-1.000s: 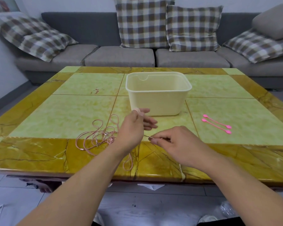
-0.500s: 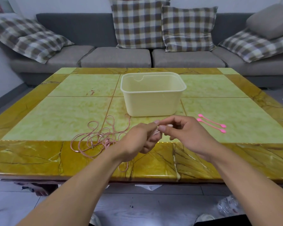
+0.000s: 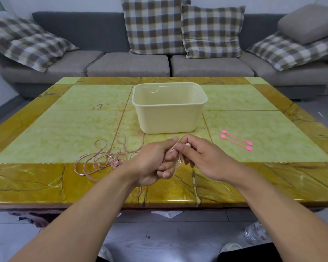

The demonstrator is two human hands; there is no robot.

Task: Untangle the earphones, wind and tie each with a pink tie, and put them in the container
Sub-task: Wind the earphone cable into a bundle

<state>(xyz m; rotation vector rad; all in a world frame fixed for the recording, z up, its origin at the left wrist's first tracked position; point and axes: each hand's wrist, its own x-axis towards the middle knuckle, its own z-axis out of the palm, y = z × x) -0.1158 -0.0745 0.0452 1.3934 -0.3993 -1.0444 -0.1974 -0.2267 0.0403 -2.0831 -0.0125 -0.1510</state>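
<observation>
The green-and-amber marble-patterned counter (image 3: 64, 140) carries everything. At its centre sits the open cream plastic container (image 3: 168, 114), ready to receive wound sets. The tangled pink earphone cable (image 3: 104, 157) sprawls left of the hands. Left hand (image 3: 151, 163) grips loops of it; right hand (image 3: 199, 157) pinches an end, probably winding. Two pink ties (image 3: 237, 139) wait right.

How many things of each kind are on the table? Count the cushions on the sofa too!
Pink ties: 2
Container: 1
Pile of earphone cords: 1; how many earphones cannot be told
Checked cushions: 4
Plain grey cushion: 1
Total: 9
</observation>
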